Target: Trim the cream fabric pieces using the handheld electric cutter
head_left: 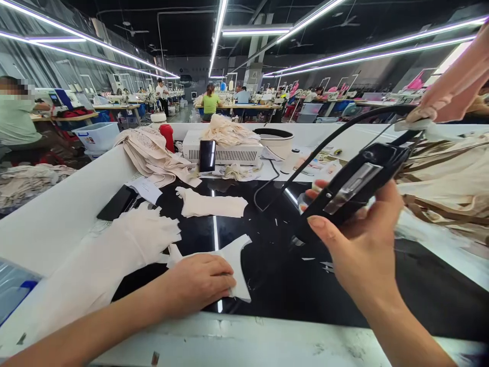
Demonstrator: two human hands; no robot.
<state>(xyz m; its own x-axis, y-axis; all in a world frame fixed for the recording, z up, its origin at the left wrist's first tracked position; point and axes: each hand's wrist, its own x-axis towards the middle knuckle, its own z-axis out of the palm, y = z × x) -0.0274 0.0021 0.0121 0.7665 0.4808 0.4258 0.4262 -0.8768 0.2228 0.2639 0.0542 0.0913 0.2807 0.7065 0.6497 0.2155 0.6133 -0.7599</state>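
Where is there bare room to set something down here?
The black worktop looks bare between the white piece under the left hand and the right forearm, nearer than the scraps; also right of that forearm. Crowded: the left, with white fabric, and the back, around the vented box.

I see a long black hand tool with a shiny see-through strip on its side, right of the middle of the frame. It leans, with its top end toward the upper right. Low in the middle, I see some flat white cloth with a curvy edge, partly covered up.
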